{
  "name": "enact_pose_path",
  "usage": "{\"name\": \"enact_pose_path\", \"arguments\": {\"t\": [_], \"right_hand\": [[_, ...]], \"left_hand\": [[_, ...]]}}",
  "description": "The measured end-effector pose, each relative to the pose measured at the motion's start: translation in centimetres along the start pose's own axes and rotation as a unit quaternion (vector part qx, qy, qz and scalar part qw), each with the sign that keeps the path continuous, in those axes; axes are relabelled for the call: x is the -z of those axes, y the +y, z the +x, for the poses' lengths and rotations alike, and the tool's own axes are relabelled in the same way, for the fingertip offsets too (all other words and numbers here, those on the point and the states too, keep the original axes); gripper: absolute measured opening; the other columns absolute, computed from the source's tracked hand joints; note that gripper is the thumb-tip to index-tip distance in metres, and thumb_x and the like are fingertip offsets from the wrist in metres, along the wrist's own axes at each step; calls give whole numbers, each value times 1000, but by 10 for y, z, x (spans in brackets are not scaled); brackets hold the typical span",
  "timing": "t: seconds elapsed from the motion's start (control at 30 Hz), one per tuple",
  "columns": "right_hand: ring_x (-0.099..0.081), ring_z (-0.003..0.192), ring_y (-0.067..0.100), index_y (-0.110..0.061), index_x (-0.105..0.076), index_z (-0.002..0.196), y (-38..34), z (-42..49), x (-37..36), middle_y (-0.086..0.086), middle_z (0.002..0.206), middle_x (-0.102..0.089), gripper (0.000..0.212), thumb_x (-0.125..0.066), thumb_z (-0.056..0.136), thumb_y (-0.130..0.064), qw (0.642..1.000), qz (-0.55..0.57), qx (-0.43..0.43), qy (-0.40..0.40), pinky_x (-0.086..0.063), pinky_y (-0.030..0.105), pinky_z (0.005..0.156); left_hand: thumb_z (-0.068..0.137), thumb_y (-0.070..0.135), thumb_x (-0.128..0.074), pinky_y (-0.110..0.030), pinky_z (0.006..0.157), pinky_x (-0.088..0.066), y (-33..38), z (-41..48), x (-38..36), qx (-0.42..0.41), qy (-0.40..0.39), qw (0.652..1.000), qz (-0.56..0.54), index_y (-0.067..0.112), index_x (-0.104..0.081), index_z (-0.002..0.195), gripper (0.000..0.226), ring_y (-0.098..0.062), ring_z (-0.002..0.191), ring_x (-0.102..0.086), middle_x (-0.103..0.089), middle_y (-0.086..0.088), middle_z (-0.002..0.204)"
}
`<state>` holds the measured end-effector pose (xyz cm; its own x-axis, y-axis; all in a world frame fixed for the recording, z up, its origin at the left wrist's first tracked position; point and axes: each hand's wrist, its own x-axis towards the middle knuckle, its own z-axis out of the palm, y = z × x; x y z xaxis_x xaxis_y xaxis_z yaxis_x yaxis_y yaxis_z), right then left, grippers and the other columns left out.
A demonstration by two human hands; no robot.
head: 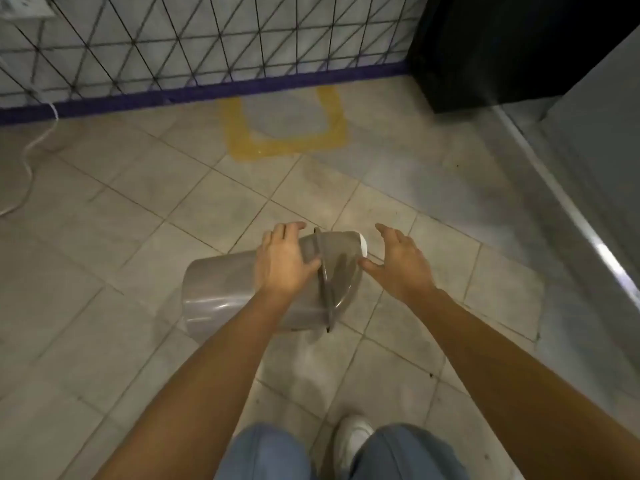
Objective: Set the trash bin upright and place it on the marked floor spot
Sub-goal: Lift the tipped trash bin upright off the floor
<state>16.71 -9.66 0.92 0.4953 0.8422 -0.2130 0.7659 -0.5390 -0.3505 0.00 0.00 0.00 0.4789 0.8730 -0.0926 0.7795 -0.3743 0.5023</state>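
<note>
Lying on its side on the tiled floor (121, 209), the grey trash bin (221, 296) is seen just ahead of the person's feet, base end toward the left, lidded top toward the right. At far left a white cable (29, 157) trails along the floor below the wire mesh fence (207, 46).

The left hand (282, 263) is laid over the upper wall of the bin near the lid rim, fingers spread and curled onto the curved surface; contact is evident, though a full grip is not. Placement there is judged to steady the cylinder against rolling.

The domed swing lid (341, 271) faces right. The right hand (398, 263) is held flat and wide open just beside the lid, nothing grasped; whether the thumb touches the lid cannot be told. It is probably positioned to cup the top end for tipping.

The yellow-taped marked spot (287, 145) lies well apart, ahead by the fence, unoccupied. A dark cabinet (502, 46) stands at the right.

Judgement: righting not yet done.
</note>
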Motion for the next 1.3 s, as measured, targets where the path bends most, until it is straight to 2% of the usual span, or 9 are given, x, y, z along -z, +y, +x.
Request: {"name": "enact_pose_path", "arguments": {"t": [0.1, 0.27, 0.43, 0.67, 0.77, 0.93, 1.13, 1.2, 1.3], "right_hand": [[-45, 125, 26, -21, -29, 142, 13, 7, -25, 3, 143, -41, 73, -57, 83, -52, 999, 49, -21, -6, -40, 38, 97], [-47, 122, 27, -18, -29, 142, 22, 15, -55, 6, 143, -40, 76, -60, 82, -50, 999, 47, -15, -10, -42, 38, 94], [-41, 128, 29, -14, -21, 145, 28, 15, -78, 8, 148, -33, 90, -59, 78, -59, 994, 73, -55, -61, -39, 41, 99], [-37, 133, 27, -15, -19, 146, 28, 14, -86, 8, 150, -32, 89, -59, 79, -57, 984, 143, -73, -82, -34, 40, 105], [-38, 131, 27, -18, -21, 146, 28, 15, -84, 8, 149, -34, 85, -56, 80, -59, 986, 127, -62, -89, -35, 41, 103], [-37, 132, 27, -18, -22, 145, 31, 16, -75, 9, 149, -33, 84, -49, 80, -65, 983, 141, -69, -93, -36, 45, 105], [-34, 134, 27, -16, -24, 145, 24, 19, -59, 9, 150, -31, 85, -37, 81, -70, 951, 284, -116, -37, -29, 44, 107], [-32, 135, 28, -15, -23, 146, 26, 21, -52, 10, 151, -30, 83, -32, 83, -70, 938, 316, -139, -15, -27, 44, 108], [-33, 135, 30, -11, -26, 145, 30, 23, -45, 12, 150, -33, 80, -25, 87, -67, 923, 343, -172, -10, -26, 48, 111]], "left_hand": [[78, 36, -69, -36, 90, -43, 0, 7, -22, -7, 8, 1000, -16, 18, -45, 130, 61, -24, 116, -45, -50, -7, 126], [77, 25, -71, -37, 82, -45, 7, 14, -42, 26, -42, 998, -41, 13, -42, 123, 55, -28, 107, -52, -46, -9, 124], [81, 15, -65, -37, 87, -50, 15, 17, -56, 85, -125, 987, -57, 2, -37, 127, 56, -33, 107, -57, -59, -18, 118], [82, 10, -64, -37, 79, -54, 15, 19, -54, 134, -137, 965, -178, 7, -37, 126, 52, -28, 99, -59, -58, -14, 114], [82, 13, -65, -25, 70, -44, 14, 17, -55, 132, -112, 970, -173, 6, -38, 127, 53, -21, 96, -56, -59, -12, 114], [80, 17, -67, -18, 63, -37, 13, 15, -49, 132, -81, 969, -192, 7, -42, 120, 48, -15, 83, -52, -62, -8, 108], [78, 23, -66, -37, 75, -56, 18, 29, -25, 141, -72, 958, -238, 9, -46, 112, 41, -24, 84, -65, -64, -7, 95], [78, 24, -64, -36, 70, -57, 20, 36, -16, 142, -64, 954, -256, 9, -51, 109, 37, -23, 79, -66, -66, -7, 91], [79, 24, -61, -21, 42, -50, 24, 42, -3, 148, -33, 945, -290, 8, -55, 99, 26, -16, 61, -64, -66, -6, 80]]}}
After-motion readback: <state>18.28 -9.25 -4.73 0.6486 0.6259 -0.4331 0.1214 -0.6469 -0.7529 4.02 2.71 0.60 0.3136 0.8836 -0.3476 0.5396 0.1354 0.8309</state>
